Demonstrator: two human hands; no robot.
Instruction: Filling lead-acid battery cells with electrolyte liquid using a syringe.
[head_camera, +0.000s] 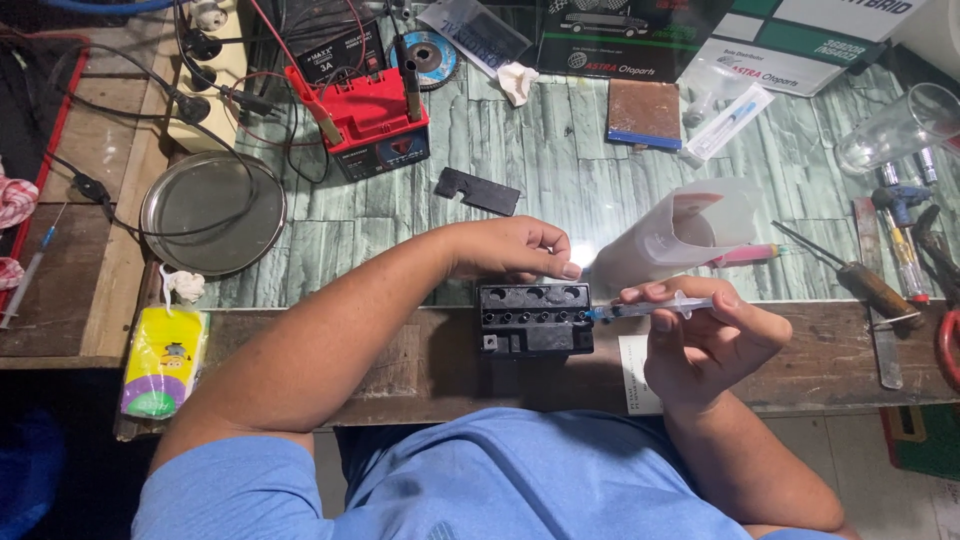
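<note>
A black boxy part (534, 318) with several round holes on top sits at the near edge of the table. My left hand (510, 249) rests over its far edge, fingers curled and touching its top right corner. My right hand (700, 335) holds a clear syringe (650, 309) sideways, its blue tip pointing at the right side of the black part.
A tipped clear plastic cup (680, 235) lies behind my right hand with a pink syringe (750, 254). A red and black battery (375, 125) with clips stands at the back, beside a round metal plate (213, 212). Screwdrivers (870, 285) lie right; a yellow pouch (163, 360) left.
</note>
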